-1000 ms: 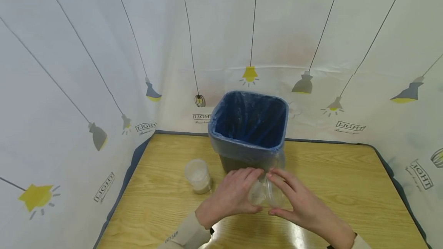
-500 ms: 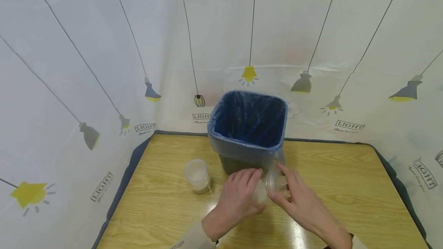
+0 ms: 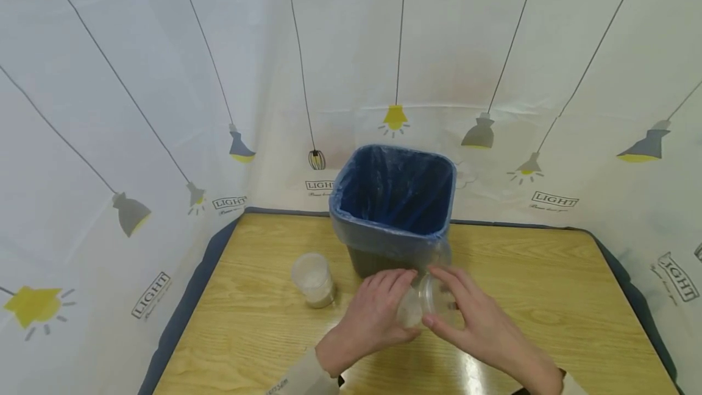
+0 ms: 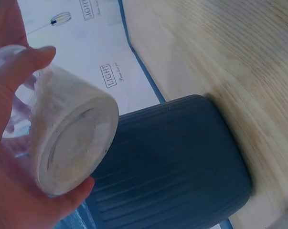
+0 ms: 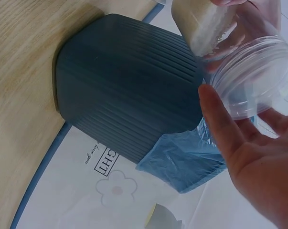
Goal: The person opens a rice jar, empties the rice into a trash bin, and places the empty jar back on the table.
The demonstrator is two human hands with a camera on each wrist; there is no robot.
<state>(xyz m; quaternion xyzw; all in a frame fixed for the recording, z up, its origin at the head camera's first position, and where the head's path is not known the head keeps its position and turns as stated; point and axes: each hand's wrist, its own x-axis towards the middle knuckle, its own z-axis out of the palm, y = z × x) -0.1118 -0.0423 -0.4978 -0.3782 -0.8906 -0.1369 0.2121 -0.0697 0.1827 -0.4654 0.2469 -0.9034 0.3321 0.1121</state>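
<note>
My left hand [image 3: 373, 309] grips a clear plastic cup [image 4: 79, 129] tilted on its side, with pale grainy stuff toward its base. My right hand [image 3: 477, 322] holds a clear round plastic piece with a ridged rim [image 5: 251, 71] at the cup's mouth, between thumb and fingers. Whether this piece is a lid or a second cup, I cannot tell. Both hands are in front of a dark bin [image 5: 124, 86] lined with a blue bag [image 3: 384, 239]. Another clear cup [image 3: 314, 279], with whitish contents, stands upright on the table left of the hands.
The bin stands at the back middle of the wooden table [image 3: 548, 297], close to the white lamp-print sheet [image 3: 471, 29]. This sheet surrounds the table at the back and sides. Part of the blue liner hangs loosely over the bin's right side.
The right hand's fingers have shifted around the clear round piece, moving away and closing in again. The left hand has stayed nearly in place with the cup. The standing cup and bin have not moved.
</note>
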